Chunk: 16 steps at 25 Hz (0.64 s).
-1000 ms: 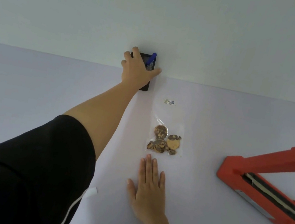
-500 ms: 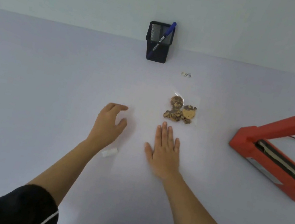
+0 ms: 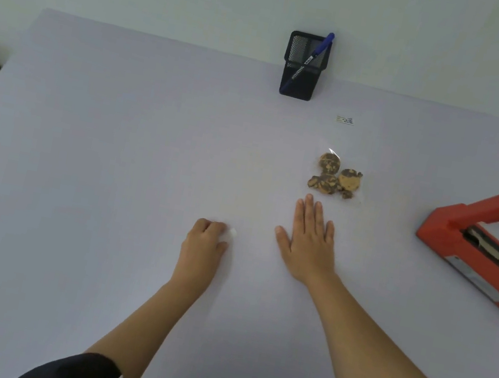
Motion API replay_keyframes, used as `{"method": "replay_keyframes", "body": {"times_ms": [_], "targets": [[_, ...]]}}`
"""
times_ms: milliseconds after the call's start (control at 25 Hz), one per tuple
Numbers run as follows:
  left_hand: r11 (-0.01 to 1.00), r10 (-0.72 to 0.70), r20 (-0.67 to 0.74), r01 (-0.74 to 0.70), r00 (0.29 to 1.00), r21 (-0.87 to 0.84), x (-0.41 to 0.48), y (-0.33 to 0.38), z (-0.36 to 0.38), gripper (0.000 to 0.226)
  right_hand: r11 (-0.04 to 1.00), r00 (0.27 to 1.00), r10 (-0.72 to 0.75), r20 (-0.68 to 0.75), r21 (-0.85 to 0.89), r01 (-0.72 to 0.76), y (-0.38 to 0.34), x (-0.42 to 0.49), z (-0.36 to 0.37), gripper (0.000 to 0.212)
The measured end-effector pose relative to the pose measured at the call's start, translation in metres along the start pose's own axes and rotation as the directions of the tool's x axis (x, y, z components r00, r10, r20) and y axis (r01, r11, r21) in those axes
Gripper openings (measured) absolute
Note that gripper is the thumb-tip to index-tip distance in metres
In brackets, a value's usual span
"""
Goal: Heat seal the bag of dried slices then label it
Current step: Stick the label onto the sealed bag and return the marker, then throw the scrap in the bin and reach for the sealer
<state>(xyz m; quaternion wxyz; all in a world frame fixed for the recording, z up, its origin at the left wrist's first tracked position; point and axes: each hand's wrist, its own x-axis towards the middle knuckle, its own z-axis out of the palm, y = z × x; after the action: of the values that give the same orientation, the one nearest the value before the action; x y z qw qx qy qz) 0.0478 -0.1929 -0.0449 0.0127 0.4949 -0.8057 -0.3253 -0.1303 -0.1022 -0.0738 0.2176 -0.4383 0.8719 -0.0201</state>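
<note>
Clear film bag (image 3: 336, 179) looks light, limp and slippery, so pinch its empty top edge. Of the hands, the left hand (image 3: 203, 242) curls round a white slip (image 3: 232, 232); the right hand (image 3: 308, 242) lies flat on the counter (image 3: 112, 164).

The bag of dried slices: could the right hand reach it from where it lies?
Probably yes: the right hand lies flat just short of the bag, with only bare table between them.

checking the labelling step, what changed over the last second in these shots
The left hand drew back from the pen holder toward the person and now pinches the small white slip, which lay untouched half a second ago. The right hand stayed flat on the table just short of the bag of dried slices; pen, printed label and heat sealer stayed put.
</note>
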Motion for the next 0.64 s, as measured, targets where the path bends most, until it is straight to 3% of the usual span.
{"method": "replay_keyframes", "body": {"times_ms": [320, 520, 640], "targets": [[0.986, -0.158, 0.039, 0.160, 0.987, -0.051, 0.001, 0.011, -0.002, 0.027, 1.000, 0.999, 0.002, -0.041, 0.005, -0.001, -0.007, -0.004, 0.000, 0.067], [0.982, -0.175, 0.105, 0.182, 0.979, -0.057, 0.007, 0.005, -0.005, 0.017, 0.997, 0.995, 0.061, -0.082, 0.053, -0.057, -0.028, -0.037, 0.012, 0.063], [0.992, -0.117, 0.104, 0.122, 0.988, -0.041, 0.004, 0.007, -0.009, 0.010, 0.997, 0.995, 0.060, -0.078, 0.050, -0.056, -0.043, -0.065, 0.022, 0.065]]}}
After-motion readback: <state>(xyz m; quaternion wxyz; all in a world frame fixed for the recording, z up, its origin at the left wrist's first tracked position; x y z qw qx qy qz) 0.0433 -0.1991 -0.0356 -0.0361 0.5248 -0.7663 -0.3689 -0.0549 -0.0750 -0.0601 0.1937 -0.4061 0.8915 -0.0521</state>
